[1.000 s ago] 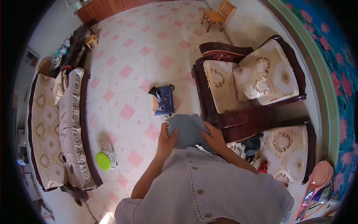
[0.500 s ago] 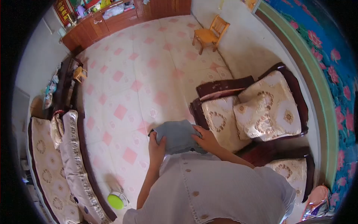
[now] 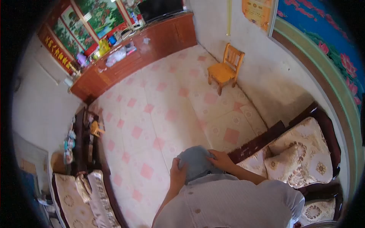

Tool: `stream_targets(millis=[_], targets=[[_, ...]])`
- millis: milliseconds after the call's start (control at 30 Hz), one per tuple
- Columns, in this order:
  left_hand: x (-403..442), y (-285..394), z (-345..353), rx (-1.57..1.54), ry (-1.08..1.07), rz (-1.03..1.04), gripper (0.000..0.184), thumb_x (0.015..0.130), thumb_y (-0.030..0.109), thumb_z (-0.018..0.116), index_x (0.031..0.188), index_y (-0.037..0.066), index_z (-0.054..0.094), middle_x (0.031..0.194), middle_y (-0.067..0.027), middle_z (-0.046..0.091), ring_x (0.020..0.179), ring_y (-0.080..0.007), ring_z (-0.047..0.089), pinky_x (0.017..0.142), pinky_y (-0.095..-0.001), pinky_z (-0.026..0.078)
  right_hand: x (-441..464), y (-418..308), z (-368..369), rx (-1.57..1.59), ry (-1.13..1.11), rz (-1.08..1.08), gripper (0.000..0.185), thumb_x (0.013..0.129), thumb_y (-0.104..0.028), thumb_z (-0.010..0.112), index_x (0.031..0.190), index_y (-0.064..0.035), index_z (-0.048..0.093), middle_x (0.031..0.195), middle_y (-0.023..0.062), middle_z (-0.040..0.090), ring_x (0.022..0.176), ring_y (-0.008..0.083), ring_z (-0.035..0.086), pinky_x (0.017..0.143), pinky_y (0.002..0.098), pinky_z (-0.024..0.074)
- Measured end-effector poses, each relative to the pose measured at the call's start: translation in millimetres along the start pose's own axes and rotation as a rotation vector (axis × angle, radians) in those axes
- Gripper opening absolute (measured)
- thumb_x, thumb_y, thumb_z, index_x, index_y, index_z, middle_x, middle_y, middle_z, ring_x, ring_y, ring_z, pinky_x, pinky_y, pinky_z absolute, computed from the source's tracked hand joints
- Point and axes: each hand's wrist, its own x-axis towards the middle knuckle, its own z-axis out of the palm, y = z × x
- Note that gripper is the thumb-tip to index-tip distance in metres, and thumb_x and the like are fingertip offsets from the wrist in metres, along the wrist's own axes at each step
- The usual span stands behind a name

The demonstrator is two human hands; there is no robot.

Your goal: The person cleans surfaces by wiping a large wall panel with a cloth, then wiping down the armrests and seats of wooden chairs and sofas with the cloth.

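Tiled floor point(image 3: 163, 114): pale with pink diamonds, unevenly lit.
Sofa point(image 3: 70, 201): patterned cushions, low at the far left.
Stool point(image 3: 97, 129): small, wooden, beside dark low furniture point(image 3: 81, 136).
Cabinet point(image 3: 137, 59): reddish brown, at the far end, its top crowded.
Left hand point(image 3: 178, 173): clamped on the left edge of the cloth point(image 3: 195, 161), thumb over the top.
Cloth: blue-grey, held up between both hands, just in front of the shirt point(image 3: 228, 201). Probably light, soft and limp, with some body where layered; unlikely to slip or break. Best gripped by its two sides, thumbs above and fingers beneath, so layers do not slide; one corner alone would likely let it droop. Too small here to tell if it is one folded piece or several.
Right hand point(image 3: 221, 160): clamped on the right edge, near the far corner.
Chair point(image 3: 222, 72): wooden, slatted back, near the wall point(image 3: 266, 72).
Armchair point(image 3: 300, 163): dark frame, patterned cushions, at the right.
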Motion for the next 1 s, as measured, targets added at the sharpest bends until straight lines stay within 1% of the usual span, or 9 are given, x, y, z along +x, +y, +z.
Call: stream_targets(millis=[100,200,367,467,533,667,733,767,1000], targets=[[89.7,-5.0,8.5,-0.019,0.021,0.09,0.032,0.089,0.012,0.057,0.117,0.0,0.049,0.107,-0.0204,0.061,0.1,-0.0299,0.06,0.086,-0.0373,0.046,57.9,-6.2,-36.3,-0.139,0.125,-0.162,0.049,0.091,-0.033,0.056,0.13,-0.0048,0.051,0.119,0.0209,0.061,0.106,0.0383,0.06,0.093,0.0441,0.0465],[164.1,17.6,10.4,-0.142,-0.048,0.099,0.032,0.088,0.009,0.054,0.118,-0.002,0.05,0.109,-0.0182,0.061,0.101,-0.0263,0.059,0.087,-0.0359,0.046,107.0,-14.7,-70.7,-0.212,0.24,-0.067,0.049,0.09,-0.032,0.056,0.132,-0.0059,0.049,0.116,0.0212,0.062,0.105,0.0387,0.061,0.092,0.0444,0.047],[308.0,23.8,38.9,-0.088,-0.193,0.131,0.032,0.088,0.006,0.052,0.118,-0.002,0.049,0.111,-0.0173,0.061,0.1,-0.024,0.059,0.087,-0.0348,0.046,169.7,-14.4,-109.1,0.041,0.326,0.053,0.049,0.092,-0.033,0.055,0.133,-0.0075,0.048,0.118,0.0221,0.061,0.107,0.0398,0.059,0.092,0.0445,0.0466],[394.1,28.9,64.8,-0.001,-0.286,0.279,0.031,0.088,0.006,0.051,0.119,0.0,0.049,0.106,-0.0146,0.063,0.094,-0.0229,0.06,0.084,-0.0339,0.046,213.6,-4.6,-122.0,0.005,0.491,0.16,0.049,0.093,-0.034,0.055,0.134,-0.0077,0.047,0.115,0.0221,0.062,0.103,0.0407,0.061,0.089,0.0457,0.0483],[432.3,54.9,88.5,-0.372,-0.361,0.2,0.028,0.089,0.006,0.051,0.116,0.002,0.05,0.096,-0.0123,0.063,0.086,-0.0229,0.059,0.08,-0.0335,0.046,240.8,-0.7,-134.5,-0.006,0.621,0.184,0.049,0.093,-0.033,0.055,0.134,-0.0085,0.046,0.113,0.0221,0.063,0.101,0.0412,0.062,0.087,0.0462,0.0489],[492.8,121.2,109.9,-0.309,-0.447,0.253,0.02,0.09,0.007,0.051,0.109,0.003,0.053,0.088,-0.0111,0.062,0.077,-0.0236,0.058,0.075,-0.033,0.044,270.9,-26.1,-187.6,-0.061,0.891,0.182,0.05,0.092,-0.028,0.057,0.138,-0.0137,0.043,0.107,0.0225,0.064,0.095,0.0429,0.063,0.083,0.0467,0.0503],[523.6,135.1,133.3,-0.046,-0.514,0.591,0.015,0.091,0.006,0.048,0.103,0.003,0.056,0.091,-0.0127,0.062,0.078,-0.0266,0.057,0.074,-0.035,0.044,273.5,-31.9,-217.3,-0.039,0.973,0.239,0.045,0.089,-0.019,0.058,0.133,-0.014,0.049,0.108,0.0231,0.063,0.097,0.0402,0.062,0.084,0.0448,0.0496],[537.9,139.7,151.4,-0.061,-0.531,0.609,0.015,0.091,0.006,0.048,0.103,0.003,0.056,0.091,-0.0127,0.062,0.078,-0.0266,0.057,0.074,-0.035,0.044,274.9,-28.7,-234.0,-0.01,1.027,0.279,0.042,0.087,-0.01,0.059,0.129,-0.0144,0.055,0.11,0.0237,0.062,0.098,0.0375,0.062,0.085,0.0429,0.0489],[575.5,260.2,292.0,-0.182,-0.705,1.036,0.024,0.084,-0.002,0.048,0.103,0.002,0.061,0.104,-0.0139,0.064,0.1,-0.0295,0.059,0.091,-0.0374,0.044,264.0,29.6,-362.6,-0.124,1.314,0.141,0.03,0.082,0.002,0.056,0.101,-0.0139,0.072,0.107,0.0185,0.06,0.098,0.0369,0.061,0.081,0.039,0.05]])
